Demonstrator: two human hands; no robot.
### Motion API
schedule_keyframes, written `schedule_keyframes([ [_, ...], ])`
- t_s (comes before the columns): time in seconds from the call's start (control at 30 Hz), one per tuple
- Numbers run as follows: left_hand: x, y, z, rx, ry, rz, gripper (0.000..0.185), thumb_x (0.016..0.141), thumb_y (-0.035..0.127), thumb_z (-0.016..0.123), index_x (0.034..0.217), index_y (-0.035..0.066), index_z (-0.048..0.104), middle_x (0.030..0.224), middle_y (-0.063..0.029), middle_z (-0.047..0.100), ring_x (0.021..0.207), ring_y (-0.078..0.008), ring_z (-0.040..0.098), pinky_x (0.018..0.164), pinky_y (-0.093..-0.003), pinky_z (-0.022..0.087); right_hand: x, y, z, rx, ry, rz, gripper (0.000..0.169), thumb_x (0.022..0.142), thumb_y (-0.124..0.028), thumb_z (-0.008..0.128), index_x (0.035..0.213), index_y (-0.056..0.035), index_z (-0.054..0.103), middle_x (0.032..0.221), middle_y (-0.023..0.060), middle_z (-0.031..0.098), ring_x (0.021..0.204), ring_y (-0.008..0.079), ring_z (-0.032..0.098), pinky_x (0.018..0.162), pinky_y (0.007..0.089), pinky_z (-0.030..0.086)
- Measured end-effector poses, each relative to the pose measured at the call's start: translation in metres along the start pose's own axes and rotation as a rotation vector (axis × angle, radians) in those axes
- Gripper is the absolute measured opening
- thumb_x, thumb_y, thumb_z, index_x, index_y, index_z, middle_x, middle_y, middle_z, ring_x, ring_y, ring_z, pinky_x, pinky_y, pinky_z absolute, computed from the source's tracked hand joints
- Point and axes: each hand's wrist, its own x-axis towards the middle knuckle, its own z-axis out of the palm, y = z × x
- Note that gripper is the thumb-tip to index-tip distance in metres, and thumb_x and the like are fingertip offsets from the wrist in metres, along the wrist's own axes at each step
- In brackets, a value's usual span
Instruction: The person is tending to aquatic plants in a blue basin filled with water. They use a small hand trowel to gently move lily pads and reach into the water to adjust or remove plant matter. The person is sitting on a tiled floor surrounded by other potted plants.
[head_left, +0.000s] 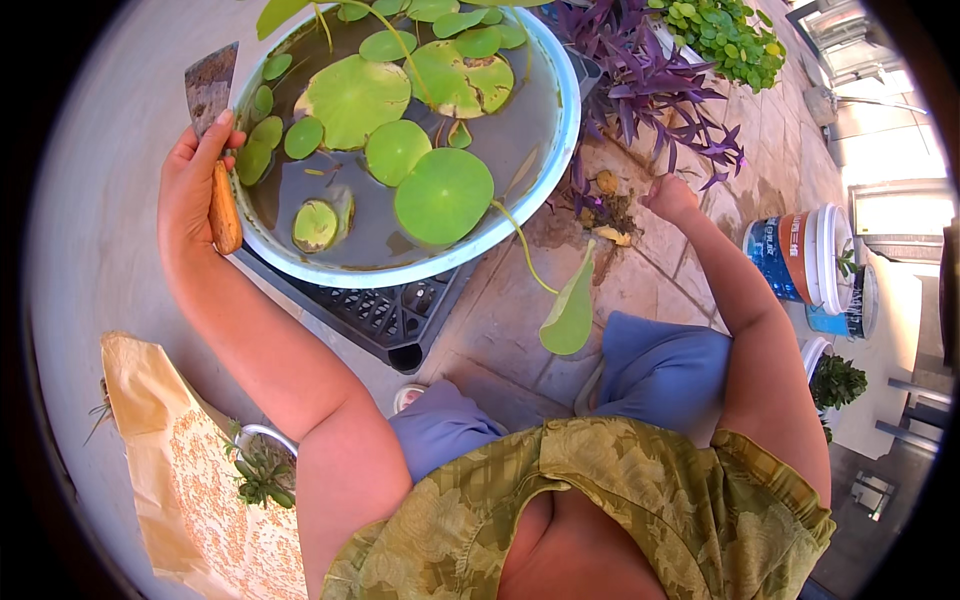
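Note:
My left hand (191, 184) grips a putty knife by its wooden handle (223, 210), with the rusty, stained blade (212, 82) pointing up. It is beside the left rim of a large pale-blue tub (341, 276) of murky water, where round lily pads (444, 196) float. To the right of the tub, my right hand (670, 196) is low over the paving with its fingers curled. Purple trailing stems (637, 90) hang right by it, and a small heap of soil and dead leaves (611, 214) lies to its left. Whether those fingers hold anything is hidden.
A black plastic crate (375, 315) supports the tub. One leaf on a long stalk (570, 319) droops over its front edge. Paint buckets (795, 255) stand at right. A paper sheet spread with grains (217, 480) and a potted succulent (262, 469) are at lower left.

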Motion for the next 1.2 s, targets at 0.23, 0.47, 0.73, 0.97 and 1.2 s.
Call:
schedule_keyframes([
  [0.23, -0.004, 0.004, -0.002, 0.030, 0.016, 0.005, 0.023, 0.079, 0.028, 0.070, 0.087, 0.008, 0.061, 0.075, 0.0026, 0.058, 0.065, -0.0036, 0.045, 0.058, -0.0189, 0.039, 0.014, 0.022, 0.010, -0.045, -0.124, -0.423, 0.049, 0.066, -0.022, 0.072, 0.111, -0.0069, 0.059, 0.102, 0.0138, 0.063, 0.095, 0.0283, 0.060, 0.080, 0.0360, 0.048],
  [0.47, -0.003, 0.008, 0.005, 0.084, 0.015, 0.049, 0.025, 0.078, 0.030, 0.068, 0.085, 0.006, 0.061, 0.075, 0.0002, 0.059, 0.068, -0.0072, 0.045, 0.062, -0.0224, 0.039, -0.045, -0.042, -0.109, 0.582, -0.025, -0.542, 0.018, 0.080, -0.009, 0.062, 0.095, 0.0019, 0.064, 0.076, 0.0054, 0.062, 0.067, 0.0091, 0.055, 0.061, 0.0235, 0.043],
  [0.73, -0.011, 0.010, 0.004, 0.064, 0.014, 0.049, 0.026, 0.079, 0.031, 0.067, 0.085, 0.007, 0.060, 0.075, 0.0007, 0.058, 0.069, -0.0071, 0.046, 0.063, -0.0217, 0.039, -0.168, -0.176, -0.190, 0.594, 0.245, -1.277, 0.012, 0.079, -0.004, 0.061, 0.090, -0.0010, 0.066, 0.080, 0.0089, 0.063, 0.063, 0.0133, 0.054, 0.059, 0.0249, 0.043],
  [0.97, -0.007, 0.008, 0.003, 0.041, 0.006, 0.053, 0.023, 0.079, 0.029, 0.067, 0.083, 0.007, 0.060, 0.072, 0.0011, 0.057, 0.068, -0.0075, 0.046, 0.062, -0.0220, 0.038, -0.182, -0.263, -0.172, -0.244, 0.715, -1.510, 0.009, 0.063, -0.006, 0.062, 0.071, -0.0019, 0.064, 0.068, 0.0119, 0.058, 0.072, 0.0247, 0.060, 0.064, 0.0332, 0.050],
  [1.2, -0.008, 0.010, 0.003, 0.014, -0.016, 0.071, 0.021, 0.079, 0.027, 0.066, 0.082, 0.007, 0.059, 0.072, 0.0007, 0.058, 0.066, -0.0071, 0.045, 0.061, -0.0219, 0.039, -0.192, -0.298, -0.193, -0.546, 0.709, -1.444, 0.005, 0.061, -0.003, 0.059, 0.065, -0.0018, 0.060, 0.073, 0.0109, 0.055, 0.077, 0.0262, 0.058, 0.063, 0.0344, 0.049],
])
